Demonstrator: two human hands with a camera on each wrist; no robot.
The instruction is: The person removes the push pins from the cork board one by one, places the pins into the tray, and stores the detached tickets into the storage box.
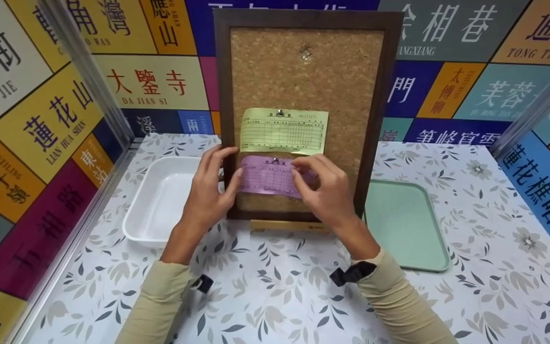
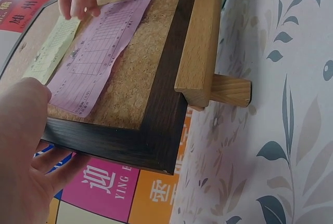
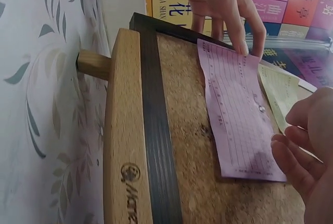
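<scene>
Purple slip lies at the middle of the head view, against the lower part of the cork board, with a small metal fastener at its top edge. Your left hand is at the board's left edge, thumb and fingers apart — the thumb touches the slip's left end. Your right hand is over the slip's right part, thumb and index tips close together; whether they pinch it, I cannot tell. Just above hangs a yellow-green slip. On your counter, a white tub stands at left — partly behind your left hand — and a green tray lies at right.
</scene>
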